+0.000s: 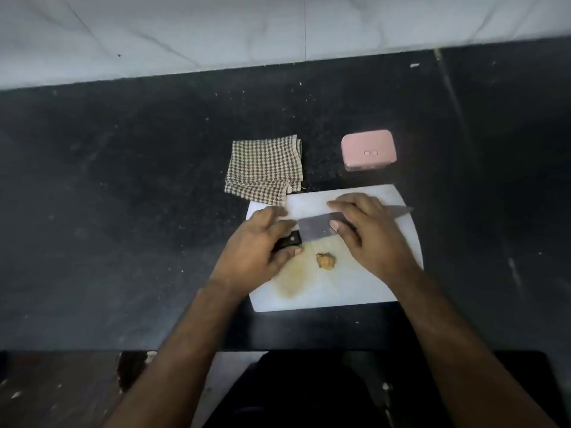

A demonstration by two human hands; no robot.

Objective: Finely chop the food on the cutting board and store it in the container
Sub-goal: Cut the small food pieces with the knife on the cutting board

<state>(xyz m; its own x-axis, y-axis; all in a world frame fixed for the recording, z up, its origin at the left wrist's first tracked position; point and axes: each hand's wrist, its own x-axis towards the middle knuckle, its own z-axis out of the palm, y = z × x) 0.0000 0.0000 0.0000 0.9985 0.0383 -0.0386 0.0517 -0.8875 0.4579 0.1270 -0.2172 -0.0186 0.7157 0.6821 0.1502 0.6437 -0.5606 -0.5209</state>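
The left hand (259, 245) grips the black handle of a knife (318, 230), whose broad blade lies across the middle of the white cutting board (346, 288) with its tip reaching the board's right edge. The right hand (367, 233) rests on the blade with fingers extended, thumb against its near side, and grips nothing. The food (326, 261), a small tan-orange lump, sits on the board just nearer the person than the blade, apart from both hands; a faint yellowish smear marks the board toward its near left corner

The lump looks whole, so the chopping seems barely begun. To do it well, I judge the blade should come over the lump with the tip kept on the board and the heel rocked down, the right hand pressing flat on the spine, fingers clear of the edge. The piece is small and may slip or roll, so short, steady strokes suit it

A folded checked cloth (264, 168) overlaps the board's far left corner. The pink container (367, 149) stands on the dark counter (123, 196) just beyond the board's far right corner, lid on; it will need opening before storing. Nothing lies between board and container
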